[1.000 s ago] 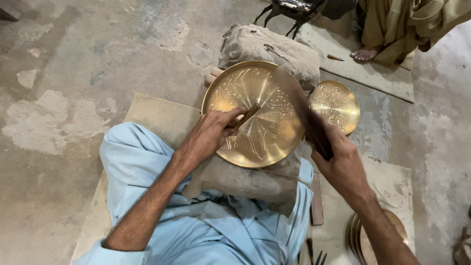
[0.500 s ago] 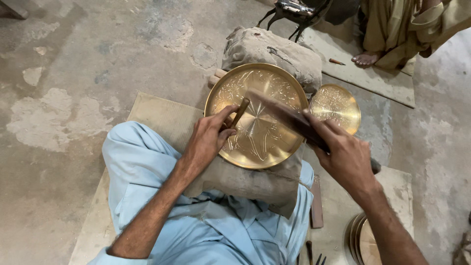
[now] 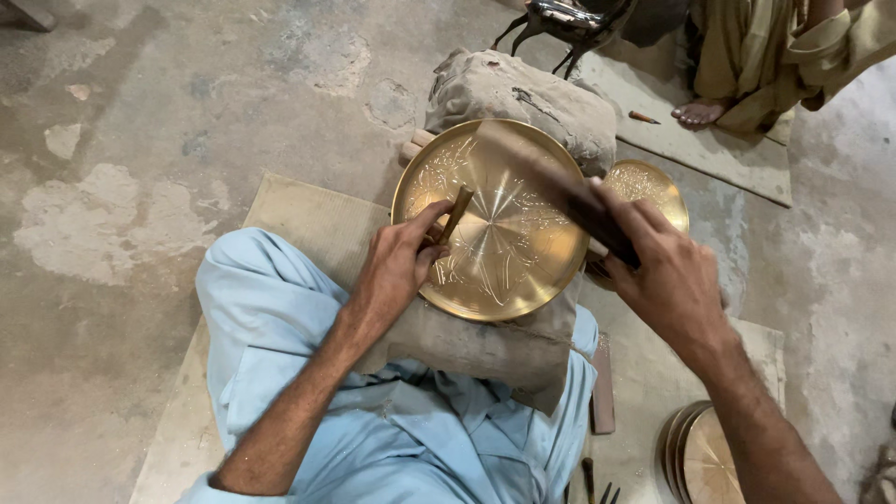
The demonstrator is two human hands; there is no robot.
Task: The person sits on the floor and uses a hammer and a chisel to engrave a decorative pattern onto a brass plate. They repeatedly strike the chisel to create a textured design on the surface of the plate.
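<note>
1. The round, shiny brass plate with engraved line patterns (image 3: 499, 219) lies face up on a grey-brown padded cloth cushion (image 3: 467, 345) in the person's lap, a little above the centre of the view.
2. The left hand (image 3: 397, 266) sits at the plate's 8 o'clock edge, its fingers closed around a short brown rod-like chisel (image 3: 455, 213). The chisel leans from the fingers toward 1 o'clock, with its tip on the engraved surface.
3. The right hand (image 3: 667, 275) is at the plate's 3 o'clock side, fingers clenched on the handle of a dark wooden mallet (image 3: 560, 187). The mallet is motion-blurred and stretches toward 10 o'clock over the plate, so whether it touches the chisel cannot be told.
4. A second, smaller round brass dish (image 3: 649, 187) lies just beside the plate at 2 o'clock, partly hidden by the right hand.
5. A lumpy grey cloth bundle (image 3: 518, 93) rests on the floor at the plate's 12 o'clock, touching its far rim.
6. A stack of brass discs (image 3: 700, 453) stands at 5 o'clock, near the right forearm.
7. A flat reddish-brown bar (image 3: 603, 387) lies at 5 o'clock beside the cushion on the pale mat (image 3: 308, 219).
8. Another person's bare foot (image 3: 698, 112) rests on a mat at 1 o'clock, well apart from the plate.
</note>
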